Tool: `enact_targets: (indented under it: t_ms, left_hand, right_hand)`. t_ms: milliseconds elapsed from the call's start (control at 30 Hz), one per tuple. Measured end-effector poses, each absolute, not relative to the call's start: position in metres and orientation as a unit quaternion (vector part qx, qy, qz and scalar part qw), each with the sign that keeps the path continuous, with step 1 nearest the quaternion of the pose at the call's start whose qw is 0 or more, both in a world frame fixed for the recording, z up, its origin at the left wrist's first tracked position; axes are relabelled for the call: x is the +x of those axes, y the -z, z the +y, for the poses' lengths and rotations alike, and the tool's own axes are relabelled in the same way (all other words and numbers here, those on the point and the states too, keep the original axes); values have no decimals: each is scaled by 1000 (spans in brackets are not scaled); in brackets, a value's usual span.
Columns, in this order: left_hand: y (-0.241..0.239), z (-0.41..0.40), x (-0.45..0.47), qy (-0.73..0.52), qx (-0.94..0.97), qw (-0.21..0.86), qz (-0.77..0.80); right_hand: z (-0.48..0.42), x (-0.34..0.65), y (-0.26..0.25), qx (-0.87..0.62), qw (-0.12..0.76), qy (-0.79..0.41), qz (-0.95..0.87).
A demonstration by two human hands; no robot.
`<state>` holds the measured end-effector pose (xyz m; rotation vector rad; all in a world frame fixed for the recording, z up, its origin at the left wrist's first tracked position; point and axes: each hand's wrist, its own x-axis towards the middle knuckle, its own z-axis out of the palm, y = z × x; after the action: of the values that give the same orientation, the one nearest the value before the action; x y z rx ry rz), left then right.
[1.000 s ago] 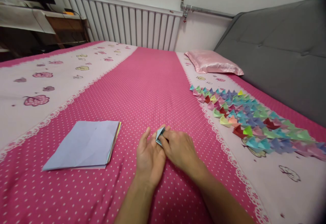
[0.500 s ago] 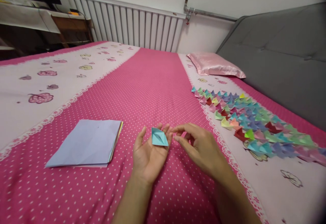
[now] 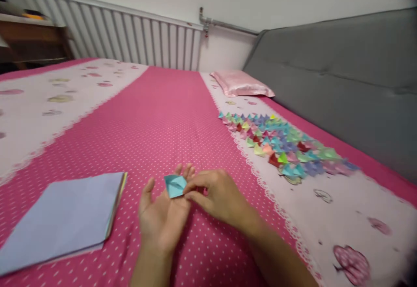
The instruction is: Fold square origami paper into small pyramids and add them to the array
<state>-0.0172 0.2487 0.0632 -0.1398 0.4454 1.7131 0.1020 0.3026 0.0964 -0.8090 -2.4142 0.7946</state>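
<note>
A small light-blue folded paper boat [image 3: 175,185] rests on the fingers of my left hand [image 3: 164,215], which lies palm up with its fingers spread. Thumb and forefinger of my right hand [image 3: 217,195] pinch the boat's right corner. On the left of the bed lies a stack of square paper [image 3: 70,215], lilac on top with other colours at its edge. Rows of folded paper boats [image 3: 280,141] in many colours stand close together on the right.
The bed has a pink dotted sheet [image 3: 153,117] with white printed strips. A pink satin pillow [image 3: 243,83] lies at the back right, against a grey padded headboard [image 3: 332,74]. A white radiator [image 3: 130,35] runs along the wall, and a wooden desk [image 3: 31,39] stands far left.
My right hand has moved from just beside the boat to pinching its right corner. The camera view has turned to the right, so everything sits further left.
</note>
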Motion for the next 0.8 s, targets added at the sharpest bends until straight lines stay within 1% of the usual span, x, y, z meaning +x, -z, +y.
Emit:
enact_targets:
  t_ms: [133,333,433,600,733,800]
  left_hand:
    - [-63,255,-18,-746,-53,623,229]
    - [-60,264,-16,-715,-68,585,376]
    - [-57,266,-16,-699,-47,584,411]
    - [-52,267,-19,-698,-52,574,425]
    - [-49,267,-19,-702,-48,572,422]
    - [-48,267,-20,-704,-48,571,420]
  right_hand:
    - [310,101,-95,-305,272,-251,-877]
    - [329,102,-95,-353,315,-216,-854]
    - [340,106,-94,-394,324,-211,-834]
    - [365,125,-81,-490,316,-169,-795]
    - [403,142,-71,-601,260,-105,-748]
    - [427,149,-67,-634,252,-86,-726]
